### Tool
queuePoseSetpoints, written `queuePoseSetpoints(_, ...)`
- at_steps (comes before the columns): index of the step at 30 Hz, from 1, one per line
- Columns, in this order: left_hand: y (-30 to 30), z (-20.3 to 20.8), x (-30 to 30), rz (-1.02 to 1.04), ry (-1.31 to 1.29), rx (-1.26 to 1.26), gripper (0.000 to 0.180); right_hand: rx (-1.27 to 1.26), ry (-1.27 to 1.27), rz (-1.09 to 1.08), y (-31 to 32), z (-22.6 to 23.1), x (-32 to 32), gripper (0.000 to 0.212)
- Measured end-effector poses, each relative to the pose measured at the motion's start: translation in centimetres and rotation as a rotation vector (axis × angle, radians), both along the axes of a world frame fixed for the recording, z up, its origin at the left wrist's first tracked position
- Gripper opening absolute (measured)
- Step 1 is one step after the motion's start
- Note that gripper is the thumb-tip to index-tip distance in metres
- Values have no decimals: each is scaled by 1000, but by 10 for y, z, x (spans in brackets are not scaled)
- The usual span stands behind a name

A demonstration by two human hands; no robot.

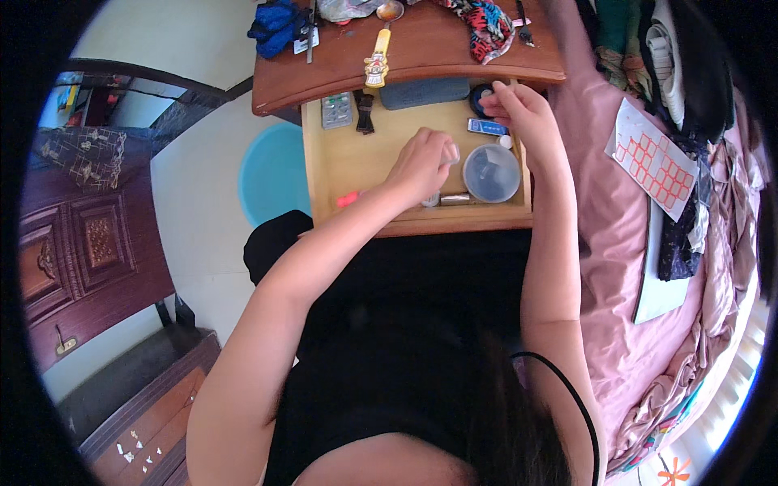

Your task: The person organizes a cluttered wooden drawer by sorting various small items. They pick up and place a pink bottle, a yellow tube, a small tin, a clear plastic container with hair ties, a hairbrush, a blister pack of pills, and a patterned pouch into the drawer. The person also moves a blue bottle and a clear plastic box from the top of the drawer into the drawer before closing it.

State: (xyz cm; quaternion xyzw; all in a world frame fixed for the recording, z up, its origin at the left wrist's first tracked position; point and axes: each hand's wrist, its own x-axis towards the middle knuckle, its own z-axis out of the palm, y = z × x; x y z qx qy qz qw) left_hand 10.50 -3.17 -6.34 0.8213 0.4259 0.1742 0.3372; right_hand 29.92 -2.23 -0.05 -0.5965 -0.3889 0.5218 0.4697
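Observation:
An open wooden drawer [381,162] lies before me with small things in it. My left hand [423,166] is closed over its middle, fingers wrapped round a small pale, see-through object [451,153], whose kind I cannot make out. Loosely bent and slightly apart, the fingers of my right hand [525,117] hang over the far right corner, beside a black round thing [480,101]. Below them lie a blue-and-white small box [487,126] and a white cap [505,142]. Close to my left hand sits a round, clear-lidded tub [491,173].
Further in the drawer are a blister pack [336,110], a dark strap [365,112], a grey-blue case [425,93] and a pink item [348,198]. A yellow-handled spoon [378,61] overhangs the tabletop [438,40]. A turquoise basin [275,174] stands left; a pink-covered bed [600,235] right.

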Motion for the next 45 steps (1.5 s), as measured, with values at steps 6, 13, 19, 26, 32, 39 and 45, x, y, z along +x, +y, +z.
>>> queuePoseSetpoints(6, 31, -10, 45, 56, -105, -79, 28, 27, 29, -186, -8, 4, 24, 28)
queuePoseSetpoints(13, 46, -26, 58, 91, -71, 185, 31, 61, 47, -190, -11, 6, 23, 25)
queuePoseSetpoints(19, 44, -52, 53, -72, -283, -293, 31, 111, 10, -97, -11, -1, 21, 27)
queuePoseSetpoints(26, 53, -41, 37, 84, -79, -80, 28, 63, 13, -114, -8, 2, 13, 25)
queuePoseSetpoints(32, 46, -51, 47, 41, 82, 102, 30, 97, 17, -96, -5, 0, 7, 26)
queuePoseSetpoints(39, 41, -48, 52, 13, 12, 14, 34, 93, 27, -71, -3, -3, 6, 26)
queuePoseSetpoints(45, 38, -45, 54, -1, -71, 28, 35, 92, 60, -33, 0, -5, 0, 24)
